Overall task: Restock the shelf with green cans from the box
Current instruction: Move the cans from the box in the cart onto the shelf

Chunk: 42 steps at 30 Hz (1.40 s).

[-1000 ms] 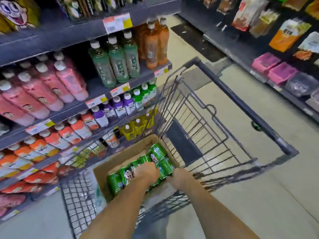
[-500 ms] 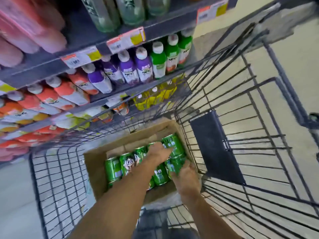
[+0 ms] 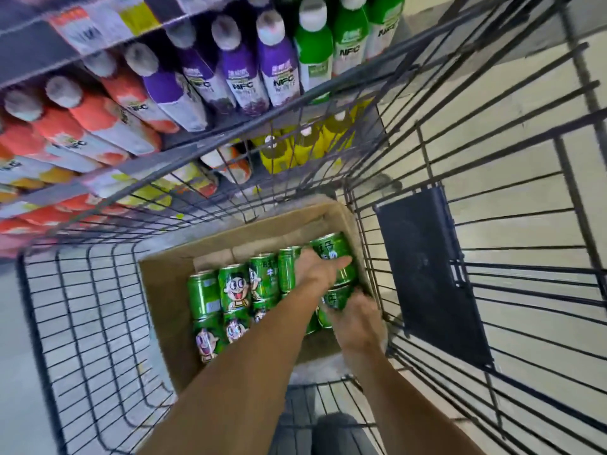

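Observation:
An open cardboard box (image 3: 161,290) lies in the wire cart and holds several green cans (image 3: 235,287) with a cartoon face, lying in two rows. My left hand (image 3: 317,269) wraps over the far right can (image 3: 331,246) of the back row. My right hand (image 3: 356,318) grips a green can (image 3: 335,298) of the front row at the box's right end. Both forearms reach down into the cart from the lower edge of the view.
The black wire cart (image 3: 427,133) surrounds the box; a dark flap (image 3: 423,267) hangs on its right side. Beyond the cart's left wall, shelves (image 3: 36,44) carry purple bottles (image 3: 236,70), green bottles (image 3: 315,50), orange bottles (image 3: 98,116) and yellow bottles (image 3: 305,146). Pale floor lies to the right.
The view has dropped closer to the cart and box. My left hand slid right onto the far right back can, and my right hand closed round a front can.

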Each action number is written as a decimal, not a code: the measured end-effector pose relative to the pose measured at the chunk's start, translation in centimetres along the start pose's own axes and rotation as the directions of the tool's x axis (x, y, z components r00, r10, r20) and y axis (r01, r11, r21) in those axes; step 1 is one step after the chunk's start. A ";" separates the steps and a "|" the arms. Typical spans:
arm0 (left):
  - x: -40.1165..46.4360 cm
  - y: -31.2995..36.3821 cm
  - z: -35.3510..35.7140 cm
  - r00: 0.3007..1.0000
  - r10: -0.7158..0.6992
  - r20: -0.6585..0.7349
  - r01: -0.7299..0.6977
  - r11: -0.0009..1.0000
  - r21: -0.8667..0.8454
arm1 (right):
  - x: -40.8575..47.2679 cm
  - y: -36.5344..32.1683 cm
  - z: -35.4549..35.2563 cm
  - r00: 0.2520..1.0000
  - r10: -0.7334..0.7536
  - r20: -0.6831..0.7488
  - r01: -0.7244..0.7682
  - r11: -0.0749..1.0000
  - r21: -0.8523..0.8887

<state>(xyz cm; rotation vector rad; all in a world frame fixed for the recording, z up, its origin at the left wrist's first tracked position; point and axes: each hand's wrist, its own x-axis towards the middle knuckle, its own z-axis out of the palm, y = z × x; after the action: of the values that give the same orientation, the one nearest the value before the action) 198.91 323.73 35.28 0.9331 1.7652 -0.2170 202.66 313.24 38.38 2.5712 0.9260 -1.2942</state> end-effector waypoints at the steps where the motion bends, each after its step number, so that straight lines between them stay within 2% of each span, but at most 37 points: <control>1: -0.2 -0.1 0.0 1.000 0.001 -0.022 0.000 1.000 0.001 | -0.3 0.2 -0.3 1.000 0.007 0.004 -0.007 1.000 0.016; 5: -2.1 -1.1 -1.6 0.991 0.052 -0.121 -0.043 0.996 0.078 | -1.6 1.1 -1.9 0.999 0.031 0.016 -0.033 0.991 0.129; 11: -8.7 -2.5 -5.4 0.954 0.099 -0.283 -0.075 0.993 0.095 | -5.3 2.9 -6.1 0.997 -0.062 0.043 0.050 0.971 0.232; 17: -19.0 -4.2 -8.2 0.893 0.206 -0.401 -0.179 0.978 0.104 | -11.0 3.9 -11.6 0.970 -0.245 -0.002 0.236 0.932 0.275; 20: -24.0 -5.5 -9.9 0.849 0.283 -0.446 -0.227 0.958 0.176 | -13.9 4.2 -13.9 0.940 -0.339 0.043 0.315 0.909 0.274; 22: -26.5 -6.6 -11.2 0.826 0.293 -0.480 -0.250 0.956 0.154 | -15.6 3.7 -15.1 0.913 -0.403 0.073 0.373 0.892 0.254; 29: -34.3 -13.5 -13.0 0.777 0.149 -0.612 -0.345 0.913 -0.216 | -22.9 0.9 -14.8 0.836 -0.549 0.028 0.533 0.822 0.199; 32: -36.1 -15.7 -14.2 0.756 0.123 -0.643 -0.362 0.897 -0.255 | -25.2 -1.1 -13.9 0.808 -0.586 0.060 0.558 0.794 0.242; 42: -39.7 -24.8 -21.0 0.645 0.005 -0.764 -0.305 0.919 -0.251 | -32.3 -9.1 -8.5 0.612 -0.770 0.178 0.728 0.637 0.251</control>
<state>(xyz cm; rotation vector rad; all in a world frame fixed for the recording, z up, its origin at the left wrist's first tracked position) 171.48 299.40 71.18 0.9609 2.3478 0.7133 188.90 308.48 69.73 2.0125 2.0482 -1.8999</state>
